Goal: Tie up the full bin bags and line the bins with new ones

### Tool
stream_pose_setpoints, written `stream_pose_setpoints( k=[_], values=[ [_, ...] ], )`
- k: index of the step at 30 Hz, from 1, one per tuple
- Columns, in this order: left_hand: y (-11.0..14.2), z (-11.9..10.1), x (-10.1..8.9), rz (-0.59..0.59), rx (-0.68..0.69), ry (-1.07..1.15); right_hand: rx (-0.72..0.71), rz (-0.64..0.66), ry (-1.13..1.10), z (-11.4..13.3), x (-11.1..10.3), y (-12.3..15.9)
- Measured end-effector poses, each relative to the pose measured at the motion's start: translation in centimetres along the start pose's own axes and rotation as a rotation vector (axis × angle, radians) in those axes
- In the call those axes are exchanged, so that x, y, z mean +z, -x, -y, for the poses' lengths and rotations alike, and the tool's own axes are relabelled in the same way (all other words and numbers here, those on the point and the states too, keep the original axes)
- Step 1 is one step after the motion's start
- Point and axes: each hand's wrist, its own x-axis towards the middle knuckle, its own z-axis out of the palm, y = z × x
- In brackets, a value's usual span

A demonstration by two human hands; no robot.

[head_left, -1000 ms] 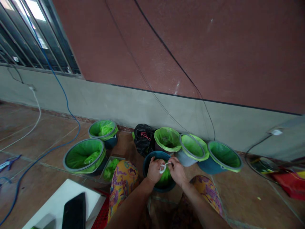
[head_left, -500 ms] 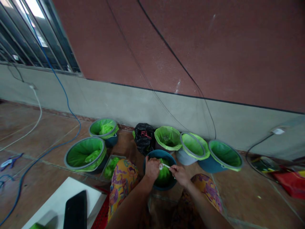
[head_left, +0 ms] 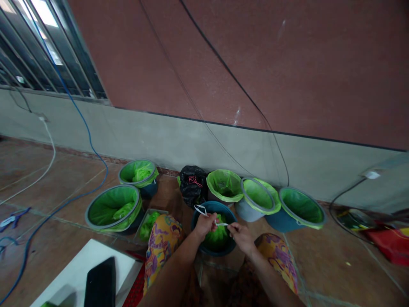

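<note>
Over a dark blue bucket (head_left: 209, 204) between my knees, both hands are pinched on a thin white string (head_left: 222, 224). My left hand (head_left: 206, 226) is closed on it, and a loop of the string sticks out above the knuckles toward the upper left. My right hand (head_left: 241, 236) grips the other end, so a short length spans the gap between my fingers. Below them a bright green plastic bag (head_left: 218, 239) sits gathered inside the bucket. Whether the string goes around the bag's neck I cannot tell.
Green-lined bins stand left (head_left: 140, 174) and right (head_left: 302, 209) along the wall. A black plastic bag (head_left: 191, 187) with pink string sits behind my bucket. At lower left, a phone (head_left: 100, 281) lies on a white box (head_left: 76, 268). A blue cable (head_left: 79, 196) crosses the floor.
My left hand has turned and shifted slightly, and a white string loop now shows above it. My right hand still holds the other end, close to its earlier spot.
</note>
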Motion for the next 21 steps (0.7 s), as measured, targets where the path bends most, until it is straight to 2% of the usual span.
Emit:
stream_pose_setpoints(
  k=[4, 11, 15, 18, 21],
  values=[
    [0.4, 0.2, 0.4, 0.079, 0.041, -0.004, -0.033, 0.015, -0.037, 1.3, 0.4, 0.3],
    [1.2, -0.3, 0.4, 0.251, 0.246, -0.176, -0.08, 0.047, -0.009, 3.6, 0.3, 0.5],
    [1.5, -0.4, 0.3, 0.301, 0.258, -0.29, -0.133, 0.05, -0.014, 4.9, 0.3, 0.9],
    [1.4, -0.3, 0.3, 0.345, 0.274, -0.308, -0.138, 0.023, -0.166, 5.4, 0.3, 0.7],
    [1.2, 0.0, 0.3, 0.32, 0.287, -0.377, -0.037, -0.137, -0.459, 5.2, 0.2, -0.2]
  ],
)
